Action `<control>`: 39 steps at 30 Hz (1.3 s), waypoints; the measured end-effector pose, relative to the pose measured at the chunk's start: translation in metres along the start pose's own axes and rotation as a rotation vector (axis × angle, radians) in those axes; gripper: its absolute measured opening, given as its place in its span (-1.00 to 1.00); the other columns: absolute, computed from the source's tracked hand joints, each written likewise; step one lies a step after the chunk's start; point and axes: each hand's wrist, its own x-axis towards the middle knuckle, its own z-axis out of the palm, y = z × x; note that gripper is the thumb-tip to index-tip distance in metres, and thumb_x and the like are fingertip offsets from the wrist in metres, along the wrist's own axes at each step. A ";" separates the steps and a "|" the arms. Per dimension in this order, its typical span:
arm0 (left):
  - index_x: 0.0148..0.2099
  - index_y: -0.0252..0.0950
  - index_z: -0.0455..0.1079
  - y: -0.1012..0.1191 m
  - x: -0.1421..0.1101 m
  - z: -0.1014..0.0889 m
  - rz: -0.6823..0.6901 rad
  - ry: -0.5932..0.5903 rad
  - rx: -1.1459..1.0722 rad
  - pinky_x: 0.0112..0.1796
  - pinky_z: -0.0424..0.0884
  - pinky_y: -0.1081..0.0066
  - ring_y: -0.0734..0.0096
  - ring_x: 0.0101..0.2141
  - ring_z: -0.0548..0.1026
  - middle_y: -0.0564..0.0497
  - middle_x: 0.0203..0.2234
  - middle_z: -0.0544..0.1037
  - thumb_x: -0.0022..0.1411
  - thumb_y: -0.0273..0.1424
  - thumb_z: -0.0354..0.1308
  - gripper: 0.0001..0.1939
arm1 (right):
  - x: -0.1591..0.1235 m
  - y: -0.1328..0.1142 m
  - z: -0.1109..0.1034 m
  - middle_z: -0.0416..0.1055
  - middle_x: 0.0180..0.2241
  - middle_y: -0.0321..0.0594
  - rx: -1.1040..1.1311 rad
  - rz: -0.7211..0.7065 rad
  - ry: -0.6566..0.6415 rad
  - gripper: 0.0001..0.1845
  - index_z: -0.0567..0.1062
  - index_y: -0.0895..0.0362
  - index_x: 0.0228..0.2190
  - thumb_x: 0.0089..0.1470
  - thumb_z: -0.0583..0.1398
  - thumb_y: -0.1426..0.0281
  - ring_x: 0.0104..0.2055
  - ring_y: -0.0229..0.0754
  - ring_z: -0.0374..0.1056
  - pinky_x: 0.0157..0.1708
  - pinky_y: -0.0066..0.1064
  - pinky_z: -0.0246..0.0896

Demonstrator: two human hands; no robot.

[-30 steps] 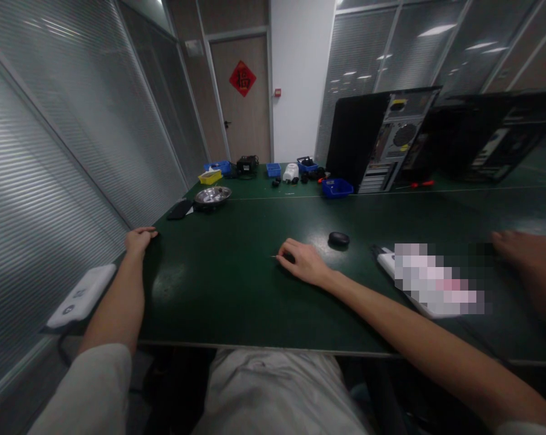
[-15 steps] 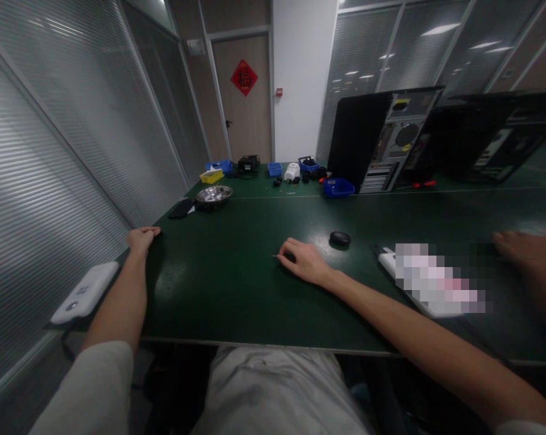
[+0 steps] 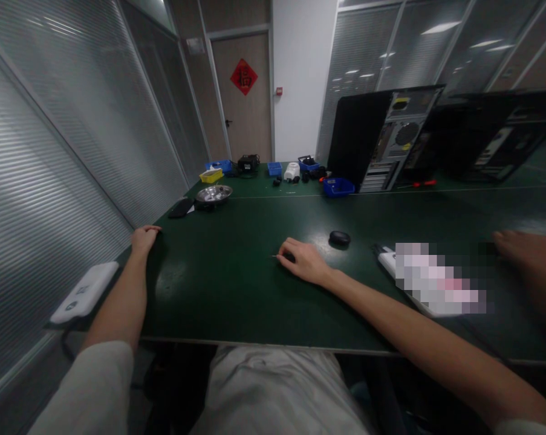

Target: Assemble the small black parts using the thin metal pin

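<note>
My right hand [image 3: 302, 260] lies on the dark green table [image 3: 227, 290]. Its thumb and forefinger are pinched on a thin, pale needle-like piece [image 3: 274, 256], whose tip points left; the rest is hidden by the fingers. A black computer mouse [image 3: 340, 238] sits just beyond that hand, apart from it. At the table's left edge rests my left hand [image 3: 144, 239], fingers stretched out and holding nothing that I can see. Nearest to it, toward me, is a white flat device [image 3: 86, 292] at the table's corner.
A metal dish [image 3: 213, 193] and a black flat object [image 3: 181, 208] stand far left. Blue trays [image 3: 338, 187], a yellow tray [image 3: 211, 176] and computer towers [image 3: 363, 139] line the back. At right are a partly blurred white object [image 3: 436, 311] and another person's hand [image 3: 520, 248].
My left hand has shifted very slightly at the table edge. My right hand keeps its pinch in the same place.
</note>
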 end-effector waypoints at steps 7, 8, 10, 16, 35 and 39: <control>-0.14 -0.30 0.65 -0.001 0.000 0.005 -0.082 0.054 -0.017 -0.12 0.43 0.29 0.16 -0.24 0.53 -0.05 -0.30 0.64 0.14 -0.47 0.13 -0.70 | 0.000 -0.003 -0.003 0.45 -0.17 -0.23 -0.004 0.006 -0.018 -0.81 0.49 0.10 -0.19 0.35 0.17 0.24 -0.34 -0.27 0.33 -0.37 -0.40 0.10; -0.16 -0.29 0.65 -0.001 0.001 0.006 -0.081 0.057 -0.019 -0.09 0.44 0.27 0.13 -0.21 0.54 -0.07 -0.26 0.65 0.12 -0.48 0.13 -0.69 | 0.000 -0.003 -0.003 0.45 -0.17 -0.23 -0.004 0.005 -0.022 -0.81 0.50 0.10 -0.19 0.35 0.18 0.24 -0.35 -0.27 0.33 -0.38 -0.40 0.10; -0.18 -0.26 0.66 -0.001 0.001 0.005 -0.071 0.057 -0.020 -0.04 0.44 0.24 0.08 -0.16 0.55 -0.06 -0.21 0.66 0.10 -0.47 0.14 -0.70 | 0.000 -0.003 -0.002 0.45 -0.17 -0.23 -0.008 -0.003 -0.021 -0.81 0.50 0.10 -0.19 0.34 0.18 0.24 -0.35 -0.28 0.32 -0.38 -0.40 0.10; -0.17 -0.25 0.66 0.000 0.000 0.000 -0.061 0.021 -0.037 0.01 0.42 0.25 0.10 -0.10 0.55 -0.04 -0.15 0.67 0.14 -0.45 0.18 -0.74 | 0.000 -0.001 0.000 0.45 -0.18 -0.24 -0.015 -0.019 -0.023 -0.81 0.49 0.09 -0.19 0.35 0.17 0.24 -0.34 -0.28 0.33 -0.37 -0.40 0.10; -0.18 -0.28 0.65 0.005 -0.002 -0.003 -0.096 0.035 -0.049 -0.15 0.49 0.29 0.09 -0.24 0.59 -0.08 -0.32 0.67 0.12 -0.28 0.29 -0.74 | 0.000 -0.002 0.000 0.44 -0.17 -0.24 -0.018 -0.020 -0.026 -0.81 0.49 0.10 -0.18 0.35 0.18 0.24 -0.33 -0.27 0.33 -0.36 -0.40 0.11; -0.13 -0.29 0.64 0.005 -0.002 -0.001 -0.110 0.035 -0.054 -0.19 0.48 0.31 0.14 -0.30 0.58 -0.06 -0.34 0.66 0.14 -0.28 0.27 -0.71 | 0.000 -0.002 0.000 0.44 -0.18 -0.24 -0.026 -0.025 -0.033 -0.82 0.49 0.09 -0.18 0.35 0.17 0.24 -0.31 -0.25 0.35 -0.34 -0.39 0.12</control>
